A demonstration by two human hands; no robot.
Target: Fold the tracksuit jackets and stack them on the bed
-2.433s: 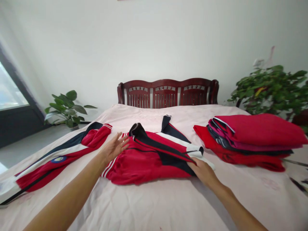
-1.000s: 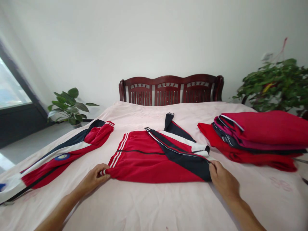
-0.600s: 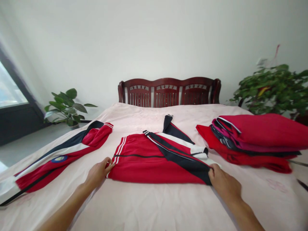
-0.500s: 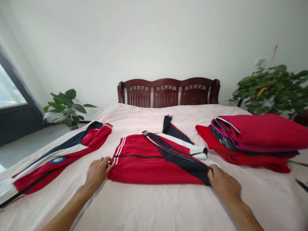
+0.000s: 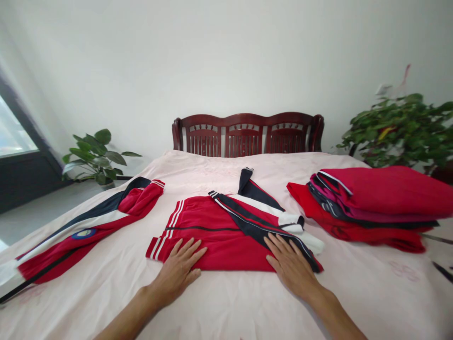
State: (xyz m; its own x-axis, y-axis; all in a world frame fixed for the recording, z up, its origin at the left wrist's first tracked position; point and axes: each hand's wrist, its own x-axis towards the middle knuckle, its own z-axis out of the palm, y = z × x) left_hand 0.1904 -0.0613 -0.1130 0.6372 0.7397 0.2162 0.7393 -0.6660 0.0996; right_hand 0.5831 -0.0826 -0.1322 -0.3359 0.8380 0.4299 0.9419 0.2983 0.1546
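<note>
A folded red tracksuit top (image 5: 212, 245) with navy panels, white stripes and a navy sleeve lies flat in the middle of the pale pink bed sheet (image 5: 226, 302). My left hand (image 5: 179, 271) rests palm down on its near left corner, fingers spread. My right hand (image 5: 290, 264) lies flat on the navy and red sleeve at the near right, fingers apart. Neither hand grips the cloth. A white cuff (image 5: 300, 229) sits just above my right hand.
A long red and navy track garment (image 5: 85, 231) lies at the bed's left. A stack of folded red clothes (image 5: 368, 208) sits at the right. A dark wooden headboard (image 5: 247, 134) stands behind, with potted plants (image 5: 399, 132) on both sides and a window at far left.
Both hands have let go of the garment's edges and now press flat on it, moved inward. The garment's near left corner now lies spread further left.
</note>
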